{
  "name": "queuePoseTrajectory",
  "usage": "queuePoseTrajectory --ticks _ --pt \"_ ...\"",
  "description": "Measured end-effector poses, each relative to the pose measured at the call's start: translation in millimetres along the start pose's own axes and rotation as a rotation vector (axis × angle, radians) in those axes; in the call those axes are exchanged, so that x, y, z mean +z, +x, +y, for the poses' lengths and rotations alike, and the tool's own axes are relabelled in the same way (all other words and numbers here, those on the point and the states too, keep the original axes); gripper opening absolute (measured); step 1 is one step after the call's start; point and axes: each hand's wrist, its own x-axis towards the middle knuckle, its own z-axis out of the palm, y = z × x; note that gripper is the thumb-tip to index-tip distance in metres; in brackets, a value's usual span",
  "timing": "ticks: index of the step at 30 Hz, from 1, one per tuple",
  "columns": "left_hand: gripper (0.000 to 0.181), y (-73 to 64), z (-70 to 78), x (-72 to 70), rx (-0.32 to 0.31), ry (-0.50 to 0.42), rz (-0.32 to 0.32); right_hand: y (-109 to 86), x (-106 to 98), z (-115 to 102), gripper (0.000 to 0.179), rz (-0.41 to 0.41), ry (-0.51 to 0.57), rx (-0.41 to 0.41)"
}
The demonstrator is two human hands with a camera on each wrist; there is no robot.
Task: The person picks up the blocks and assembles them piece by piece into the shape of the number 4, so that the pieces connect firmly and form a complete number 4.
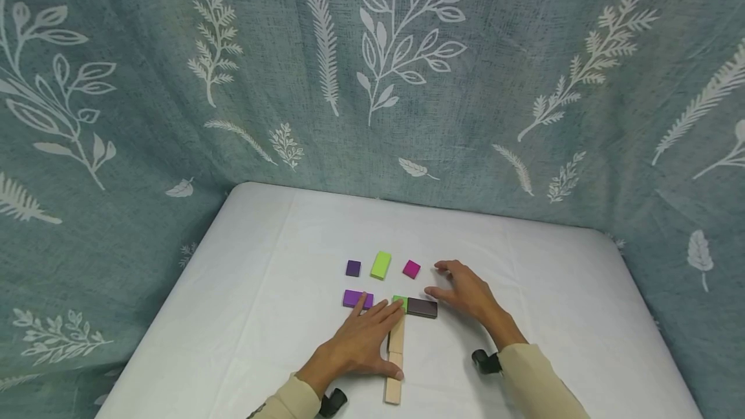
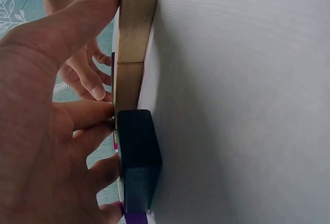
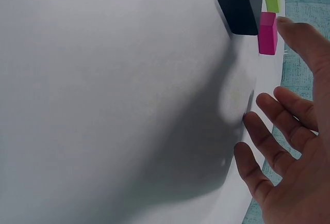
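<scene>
My left hand [image 1: 365, 340] spreads over a line of plain wooden blocks [image 1: 392, 391], thumb against their near part and fingers reaching to a green block [image 1: 399, 301] at the far end. In the left wrist view a dark block [image 2: 139, 146] lies beside the line under these fingers; the hand hides it from the head view. Another finger reaches onto a purple block [image 1: 352, 298]. My right hand [image 1: 465, 291] hovers with bent fingers apart and nothing in them, right of a dark block [image 1: 422, 308] that adjoins the green one.
Farther back lie a small dark purple block [image 1: 353, 268], a lime green block [image 1: 381, 265] and a magenta block [image 1: 411, 269]. All rest on a white-covered table [image 1: 279, 315]. A patterned blue-green curtain [image 1: 372, 147] hangs behind the table and along its sides.
</scene>
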Motion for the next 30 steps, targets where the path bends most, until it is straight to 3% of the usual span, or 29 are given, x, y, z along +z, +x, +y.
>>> queuePoseTrajectory --ticks 30 --pt "0.113 0.4 -0.5 1.8 -0.006 -0.03 -0.007 21.4 0.7 -10.5 0.067 -0.049 -0.028 -0.005"
